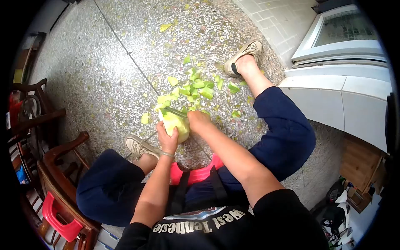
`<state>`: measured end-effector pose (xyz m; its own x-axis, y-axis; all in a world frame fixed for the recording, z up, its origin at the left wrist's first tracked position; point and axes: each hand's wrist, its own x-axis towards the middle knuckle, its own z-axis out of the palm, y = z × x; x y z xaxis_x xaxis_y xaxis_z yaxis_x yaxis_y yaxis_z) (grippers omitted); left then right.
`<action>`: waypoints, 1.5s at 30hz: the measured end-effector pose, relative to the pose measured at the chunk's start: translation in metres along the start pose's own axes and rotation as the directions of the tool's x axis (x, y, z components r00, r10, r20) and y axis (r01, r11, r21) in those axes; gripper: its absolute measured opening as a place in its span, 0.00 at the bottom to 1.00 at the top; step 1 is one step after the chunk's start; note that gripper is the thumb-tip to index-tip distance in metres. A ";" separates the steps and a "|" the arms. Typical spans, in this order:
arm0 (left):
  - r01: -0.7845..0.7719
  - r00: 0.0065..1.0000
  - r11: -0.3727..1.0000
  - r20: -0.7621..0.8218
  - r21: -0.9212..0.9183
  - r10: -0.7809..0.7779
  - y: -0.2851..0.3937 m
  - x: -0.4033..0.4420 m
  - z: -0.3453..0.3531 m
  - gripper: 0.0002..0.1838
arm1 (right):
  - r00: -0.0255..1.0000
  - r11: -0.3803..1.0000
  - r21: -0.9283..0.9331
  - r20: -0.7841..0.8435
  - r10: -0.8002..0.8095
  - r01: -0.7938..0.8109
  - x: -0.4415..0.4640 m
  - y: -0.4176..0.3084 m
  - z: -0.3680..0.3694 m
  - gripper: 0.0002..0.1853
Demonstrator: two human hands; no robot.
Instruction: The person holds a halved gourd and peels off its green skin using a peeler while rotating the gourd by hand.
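Between my feet is a large pale-green fruit or vegetable [174, 123], partly peeled; I cannot make out its exact kind. My left hand [167, 138] grips its near left side, thumb laid over the pale surface. My right hand [198, 121] is closed around the handle of a knife [176, 111], mostly hidden by the fingers. The narrow grey blade lies across the top of the fruit, pointing left. Cut green peel [166, 99] bunches at the blade's far side. More pieces of green peel [199, 86] lie scattered on the floor just beyond.
The speckled stone floor [104, 83] has a dark seam running across it. Wooden chairs [62, 162] stand at left, one bearing a red plastic object [60, 218]. A pale ledge [346, 96] and a framed window [346, 31] are at right. A pink seat edge [196, 175] shows beneath me.
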<state>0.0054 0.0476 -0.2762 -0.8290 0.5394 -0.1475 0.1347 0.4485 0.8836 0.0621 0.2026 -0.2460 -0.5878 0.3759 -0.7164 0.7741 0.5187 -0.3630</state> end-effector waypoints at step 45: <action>-0.036 0.992 0.991 0.126 0.132 0.019 -0.020 -0.004 0.003 0.32 | 0.982 0.990 -0.098 -0.148 -0.117 0.103 0.043 0.030 0.007 0.11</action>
<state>0.0076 0.0387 -0.2944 -0.7510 0.6336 -0.1857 0.2349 0.5193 0.8217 0.0612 0.2289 -0.2919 -0.7027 0.4220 -0.5729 0.6824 0.6276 -0.3747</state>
